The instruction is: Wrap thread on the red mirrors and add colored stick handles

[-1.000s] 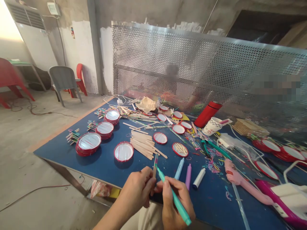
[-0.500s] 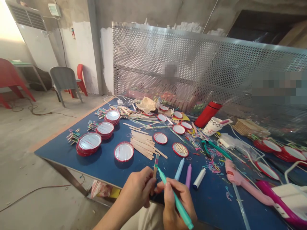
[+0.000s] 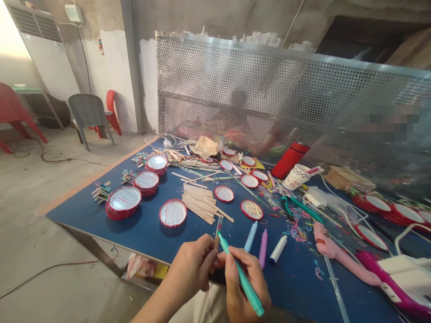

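Now, my left fingers (image 3: 209,259) clamp a wooden stick (image 3: 217,235). My right fingers (image 3: 232,264) clamp a teal marker (image 3: 248,289), its tip just beside the stick.

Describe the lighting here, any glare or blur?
Head view: daylight washes out the far left corner, the metal screen glares along its top edge and looks bent by the wide lens, pixelated patches cover parts of it, and the stick in the left hand and marker in the right hand look sharp.
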`<state>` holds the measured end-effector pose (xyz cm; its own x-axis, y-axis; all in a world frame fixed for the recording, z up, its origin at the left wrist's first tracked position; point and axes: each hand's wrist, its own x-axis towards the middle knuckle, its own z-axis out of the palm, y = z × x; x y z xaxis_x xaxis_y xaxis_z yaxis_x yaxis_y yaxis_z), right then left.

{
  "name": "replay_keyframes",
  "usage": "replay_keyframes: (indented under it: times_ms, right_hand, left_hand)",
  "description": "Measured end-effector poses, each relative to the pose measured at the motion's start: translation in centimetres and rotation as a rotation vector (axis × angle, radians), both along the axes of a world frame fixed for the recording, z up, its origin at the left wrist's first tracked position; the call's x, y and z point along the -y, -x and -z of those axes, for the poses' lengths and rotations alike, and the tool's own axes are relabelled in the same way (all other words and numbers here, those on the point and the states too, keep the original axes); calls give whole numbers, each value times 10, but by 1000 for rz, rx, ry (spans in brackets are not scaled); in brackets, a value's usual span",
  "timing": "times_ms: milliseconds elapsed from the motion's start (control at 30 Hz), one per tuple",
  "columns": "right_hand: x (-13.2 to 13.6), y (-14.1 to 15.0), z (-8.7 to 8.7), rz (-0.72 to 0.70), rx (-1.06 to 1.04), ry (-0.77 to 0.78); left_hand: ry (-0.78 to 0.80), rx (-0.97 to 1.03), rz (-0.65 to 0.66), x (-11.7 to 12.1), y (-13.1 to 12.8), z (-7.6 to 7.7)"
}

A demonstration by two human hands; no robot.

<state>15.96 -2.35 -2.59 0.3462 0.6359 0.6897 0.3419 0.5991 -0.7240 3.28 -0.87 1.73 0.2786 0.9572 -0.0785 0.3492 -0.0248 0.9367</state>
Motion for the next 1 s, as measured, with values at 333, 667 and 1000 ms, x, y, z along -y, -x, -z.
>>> replay_keyframes:
  times_ms: [333,667,1000]
  right_hand:
    - [0,3,-3,-31,-55,-19]
    - [3,6,-5,-21,-95,43]
    - [1,-3,2,-11,7,28]
  left_hand:
    - [21,7,4,0,0,2]
    - [29,4,-9,2,-1,-3]
    - [2,-25,-15,1,0,-1]
